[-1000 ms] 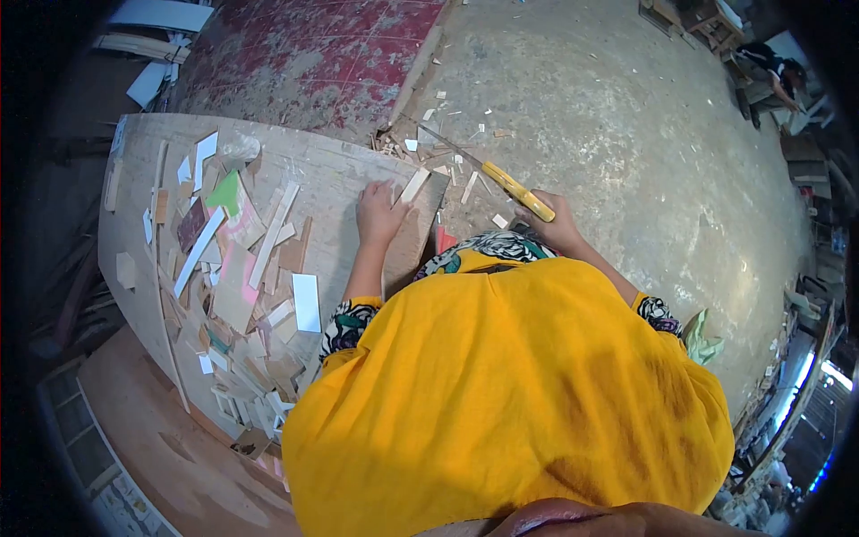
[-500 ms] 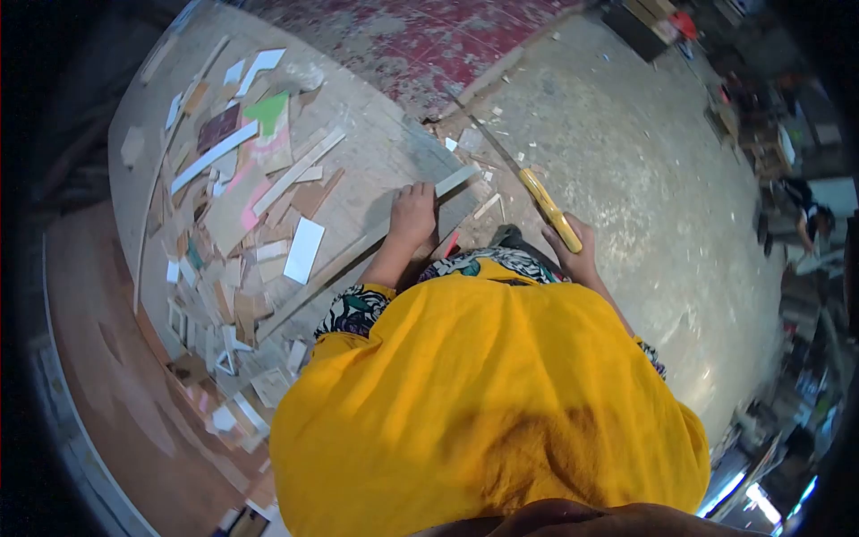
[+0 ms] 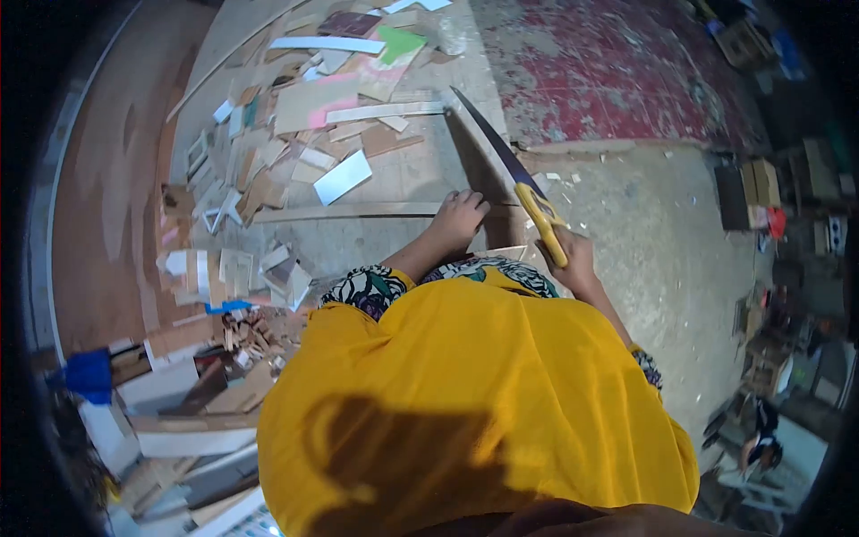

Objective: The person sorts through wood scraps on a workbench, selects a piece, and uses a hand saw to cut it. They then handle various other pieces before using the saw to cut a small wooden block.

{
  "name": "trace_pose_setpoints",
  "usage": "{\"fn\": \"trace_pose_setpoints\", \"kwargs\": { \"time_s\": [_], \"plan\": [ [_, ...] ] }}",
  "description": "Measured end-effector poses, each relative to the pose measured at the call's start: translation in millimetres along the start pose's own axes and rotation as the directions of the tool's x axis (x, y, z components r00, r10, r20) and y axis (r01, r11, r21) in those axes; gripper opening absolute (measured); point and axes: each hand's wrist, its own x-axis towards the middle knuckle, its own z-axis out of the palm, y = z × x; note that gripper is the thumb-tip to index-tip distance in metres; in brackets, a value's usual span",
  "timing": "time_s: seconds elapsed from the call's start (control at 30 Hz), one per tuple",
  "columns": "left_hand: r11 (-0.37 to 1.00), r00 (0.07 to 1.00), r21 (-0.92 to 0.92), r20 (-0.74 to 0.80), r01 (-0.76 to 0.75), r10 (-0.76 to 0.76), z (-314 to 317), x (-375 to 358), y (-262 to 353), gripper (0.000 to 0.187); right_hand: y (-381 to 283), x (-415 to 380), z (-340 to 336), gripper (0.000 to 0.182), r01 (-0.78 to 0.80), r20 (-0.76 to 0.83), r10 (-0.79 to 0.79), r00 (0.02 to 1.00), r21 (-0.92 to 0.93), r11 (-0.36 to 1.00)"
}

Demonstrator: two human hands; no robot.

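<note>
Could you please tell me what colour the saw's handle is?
The saw's handle is yellow; it shows best in the head view.

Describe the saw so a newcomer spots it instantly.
Start at the big board strewn with scraps and follow its right edge in the picture, beside the red floor, down to the right hand. The saw is in that hand, pointing up and left. Unlike the scraps, it has a dark, tapering blade and a yellow handle.

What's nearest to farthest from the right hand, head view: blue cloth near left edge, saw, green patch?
1. Saw: gripped in the right hand.
2. Green patch: upper left.
3. Blue cloth: far left.
</note>
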Motion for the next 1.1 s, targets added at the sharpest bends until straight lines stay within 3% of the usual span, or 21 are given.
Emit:
{"fn": "trace_pose_setpoints", "kwargs": {
  "time_s": [0.07,0.13,0.17,0.23,0.4,0.47,0.5,0.53,0.6,0.67,0.73,0.77,0.83,0.9,0.93,0.97,1.0,1.03,1.1],
  "plan": [
    [0.999,0.997,0.004,-0.067,0.038,-0.037,-7.7,-6.0,10.0,0.035,23.5,34.4,13.3,0.02,0.063,0.095,-0.057,0.994,-0.072,0.995],
    [0.988,0.995,-0.124,-0.026,0.094,-0.097,-20.4,-9.8,21.0,0.04,36.4,68.1,30.1,0.022,0.143,0.188,-0.117,0.975,-0.133,0.981],
    [0.986,0.984,-0.127,-0.132,0.104,-0.12,-11.1,-16.8,22.4,0.041,39.1,84.0,39.4,0.023,0.184,0.225,-0.147,0.963,-0.153,0.971],
    [0.977,0.967,-0.114,-0.161,0.181,-0.198,-9.7,-34.1,31.2,0.041,37.2,110.9,57.4,0.027,0.227,0.3,-0.157,0.941,-0.217,0.949],
    [0.922,0.896,-0.128,-0.217,0.366,-0.386,6.6,-67.7,41.7,0.042,45.0,142.4,102.7,0.03,0.32,0.411,-0.272,0.87,-0.051,0.946],
    [0.892,0.87,-0.145,-0.203,0.427,-0.45,10.5,-81.4,47.5,0.041,44.1,143.3,112.7,0.025,0.417,0.462,-0.401,0.791,0.071,0.906],
    [0.872,0.853,-0.157,-0.186,0.463,-0.487,9.9,-86.6,48.7,0.04,39.1,142.3,111.0,0.029,0.421,0.523,-0.377,0.765,0.038,0.906],
    [0.863,0.841,-0.154,-0.198,0.481,-0.504,10.1,-92.0,49.7,0.04,29.0,140.3,105.2,0.029,0.44,0.527,-0.398,0.751,0.05,0.897],
    [0.823,0.797,-0.163,-0.207,0.544,-0.567,9.3,-102.8,51.3,0.039,10.7,134.8,94.7,0.036,0.527,0.323,-0.462,0.826,-0.156,0.835],
    [0.779,0.74,-0.2,-0.245,0.594,-0.627,-1.9,-112.5,54.5,0.039,8.8,120.5,106.7,0.04,0.5,0.312,-0.436,0.844,-0.165,0.85],
    [0.744,0.694,-0.24,-0.267,0.624,-0.668,-7.5,-122.4,52.2,0.038,-5.1,106.3,111.1,0.027,0.512,0.436,-0.435,0.788,-0.072,0.856],
    [0.718,0.663,-0.254,-0.277,0.648,-0.696,-7.7,-126.9,45.8,0.038,-0.1,101.1,123.5,0.027,0.544,0.439,-0.432,0.788,-0.168,0.822],
    [0.696,0.632,-0.269,-0.294,0.665,-0.717,-11.5,-132.6,30.8,0.038,-3.0,100.4,133.0,0.022,0.514,0.446,-0.397,0.802,-0.177,0.84],
    [0.656,0.543,-0.344,-0.374,0.672,-0.752,-19.2,-139.3,13.7,0.038,-7.3,101.6,136.0,0.018,0.478,0.448,-0.36,0.819,-0.185,0.858],
    [0.67,0.554,-0.336,-0.382,0.662,-0.74,-23.5,-143.9,5.3,0.038,-8.3,100.8,131.1,0.016,0.514,0.515,-0.401,0.758,-0.093,0.853],
    [0.65,0.495,-0.382,-0.432,0.657,-0.754,-29.3,-146.6,-5.8,0.037,-9.5,102.5,127.2,0.015,0.541,0.575,-0.445,0.686,0.005,0.841],
    [0.633,0.431,-0.428,-0.48,0.645,-0.764,-35.4,-148.7,-16.9,0.037,-11.2,102.1,124.0,0.015,0.542,0.565,-0.445,0.695,-0.003,0.841],
    [0.643,0.436,-0.424,-0.49,0.638,-0.755,-41.3,-151.0,-27.0,0.037,-13.0,99.1,119.7,0.015,0.465,0.616,-0.4,0.679,0.06,0.883],
    [0.578,0.236,-0.45,-0.613,0.681,-0.754,-51.7,-154.4,-46.0,0.05,-17.7,90.2,106.7,0.019,0.243,0.673,-0.325,0.664,0.217,0.945]
  ]
}}
